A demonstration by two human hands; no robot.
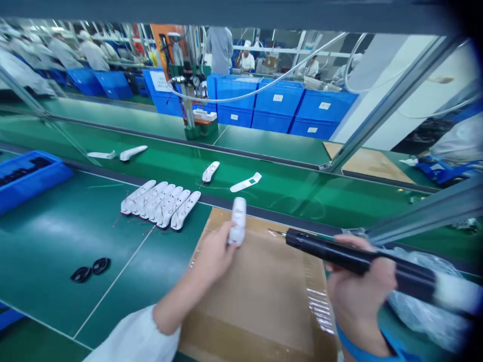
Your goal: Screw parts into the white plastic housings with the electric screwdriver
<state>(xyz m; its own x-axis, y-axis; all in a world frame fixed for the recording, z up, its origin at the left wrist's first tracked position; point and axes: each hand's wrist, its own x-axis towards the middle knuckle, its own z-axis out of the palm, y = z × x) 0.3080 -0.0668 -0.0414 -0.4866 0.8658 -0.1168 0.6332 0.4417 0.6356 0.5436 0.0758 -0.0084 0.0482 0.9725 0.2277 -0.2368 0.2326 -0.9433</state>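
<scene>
My left hand (216,251) is closed around the lower end of a white plastic device (238,216), held over the far part of a brown cardboard sheet (264,296). A black electric screwdriver (339,254) lies in the grip of my right hand (362,291), its thin metal bit pointing left toward the device, apart from it. Left of the cardboard, several white plastic housings (160,203) with thin wires sit in a row on the green table. A blue strap circles my right wrist.
On the green conveyor belt (287,193) beyond lie several white parts, including a flat cover (246,182). Two black cable coils (91,270) rest at left, near a blue bin (30,176). Clear plastic bags (426,301) lie at right. A metal frame post (392,108) slants up on the right.
</scene>
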